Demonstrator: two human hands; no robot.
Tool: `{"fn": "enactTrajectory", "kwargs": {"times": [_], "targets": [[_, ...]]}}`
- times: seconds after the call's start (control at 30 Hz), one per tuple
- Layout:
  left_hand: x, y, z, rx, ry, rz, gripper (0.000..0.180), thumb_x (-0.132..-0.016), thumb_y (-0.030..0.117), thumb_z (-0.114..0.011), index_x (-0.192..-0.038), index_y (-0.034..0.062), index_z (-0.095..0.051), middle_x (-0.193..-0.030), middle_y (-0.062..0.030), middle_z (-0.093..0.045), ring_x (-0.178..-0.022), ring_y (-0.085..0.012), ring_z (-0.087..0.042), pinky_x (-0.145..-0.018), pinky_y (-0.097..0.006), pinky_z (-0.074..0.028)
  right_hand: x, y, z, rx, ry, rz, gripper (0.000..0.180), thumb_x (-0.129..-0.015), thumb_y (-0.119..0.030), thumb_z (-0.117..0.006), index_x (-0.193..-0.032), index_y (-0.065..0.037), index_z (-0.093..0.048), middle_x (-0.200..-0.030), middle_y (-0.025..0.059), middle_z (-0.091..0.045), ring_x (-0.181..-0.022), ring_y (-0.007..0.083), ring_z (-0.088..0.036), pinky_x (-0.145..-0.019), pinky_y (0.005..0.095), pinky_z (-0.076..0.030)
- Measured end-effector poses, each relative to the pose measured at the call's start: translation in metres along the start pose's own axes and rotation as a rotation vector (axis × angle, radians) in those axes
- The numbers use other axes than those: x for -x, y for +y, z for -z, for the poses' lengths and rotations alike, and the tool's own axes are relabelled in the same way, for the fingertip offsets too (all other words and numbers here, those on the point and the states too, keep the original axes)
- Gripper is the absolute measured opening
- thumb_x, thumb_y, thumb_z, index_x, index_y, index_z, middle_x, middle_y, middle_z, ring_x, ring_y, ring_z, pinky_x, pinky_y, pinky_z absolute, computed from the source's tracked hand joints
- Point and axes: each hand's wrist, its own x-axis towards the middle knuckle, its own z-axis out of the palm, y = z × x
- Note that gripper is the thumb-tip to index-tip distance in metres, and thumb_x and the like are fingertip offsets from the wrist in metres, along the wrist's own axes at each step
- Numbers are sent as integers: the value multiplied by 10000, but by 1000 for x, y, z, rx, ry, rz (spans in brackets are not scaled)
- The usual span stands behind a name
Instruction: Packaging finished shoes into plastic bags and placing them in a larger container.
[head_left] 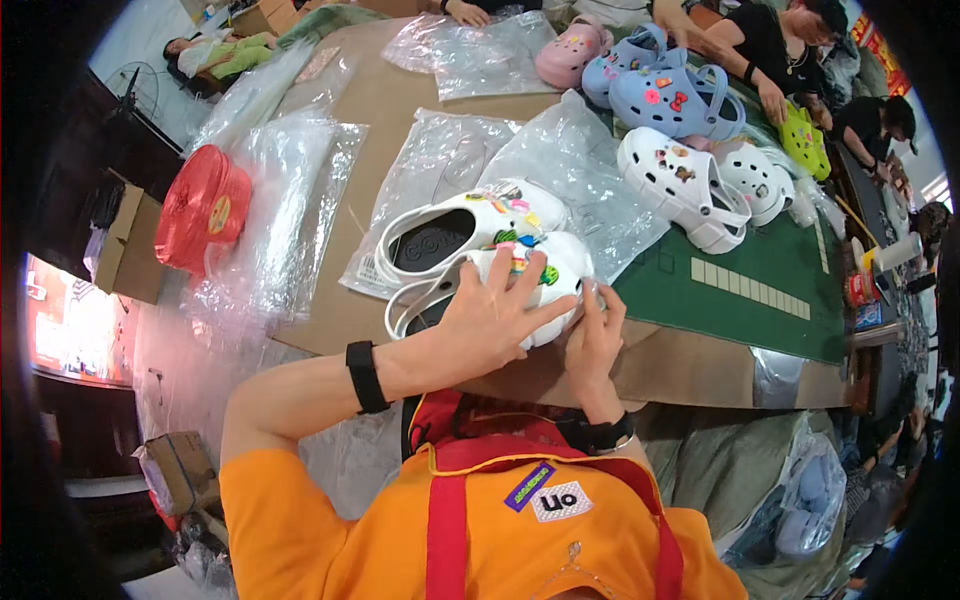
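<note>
Cardboard covers the broad worktable that we look down on, and a green mat lies over its right part. Clear plastic bags spread across the middle, and more lie in a stack to the left. Two white clogs rest side by side near the table's front edge, their toes pointing right: the far clog lies partly over the bags, and the near clog sits directly under the hands. Past the right hand, toward the far right, we see blue clogs, another white pair and a pink clog; a red bundle stands well apart on the left.

We find the left hand spread over the near clog, fingers splayed across its upper and thumb reaching toward the toe. The right hand is at the toe end, its bent fingertips touching the clog's side; we cannot tell whether they pinch anything. The two hands are close together, the left thumb just beside the right fingertips. A black wristband circles the left wrist. Smallest of all, colourful charms dot both uppers, among them a green cactus-shaped charm just beyond the left fingers.
</note>
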Motion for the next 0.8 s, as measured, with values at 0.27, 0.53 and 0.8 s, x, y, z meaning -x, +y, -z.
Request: {"fn": "enactTrajectory", "kwargs": {"times": [0.27,0.53,0.8], "targets": [[2,2,-5,-27,-15,2,759,-550,363,-776,-1239,299,-461,-1250,-157,-405,-1075,-373,-418,-674,-483,-403,11,8,-3,-62,-37,-38,503,-735,107,-498,-1186,-108,-552,-1165,115,-489,-745,221,-565,-613,307,-490],[-4,-6,-5,36,-4,71,726,-605,369,-731,-1253,233,-434,-1208,-123,-432,-1057,-334,-423,-690,-488,-436,-4,-3,10,84,-85,15,489,-723,98,-511,-1165,-106,-562,-1179,127,-486,-844,249,-553,-673,318,-480],[-6,-4,-6,74,-20,67,740,-592,356,-740,-1250,225,-428,-1176,-131,-441,-1045,-346,-424,-667,-456,-497,-2,8,8,30,-99,52,475,-697,73,-559,-1141,-93,-567,-1099,131,-510,-886,274,-543,-714,328,-479]]}}
